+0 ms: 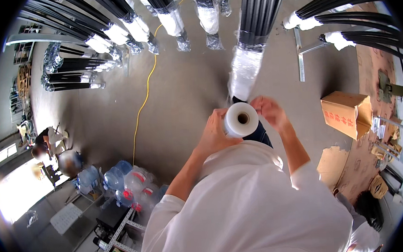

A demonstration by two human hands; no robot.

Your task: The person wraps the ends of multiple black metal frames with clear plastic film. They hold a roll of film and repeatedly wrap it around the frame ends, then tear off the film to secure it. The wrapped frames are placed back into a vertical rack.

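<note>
The left hand curls around the plastic roll, best held steadily; whether the blurred right hand is spread or pinching, one cannot tell.

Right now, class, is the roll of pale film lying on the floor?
No, the left hand grips the roll of pale film just in front of the white shirt.

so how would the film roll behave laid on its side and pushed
The film roll would likely roll, given its round outline. It looks firm and perhaps heavy for its size, thickly wound around a narrow core.
</note>
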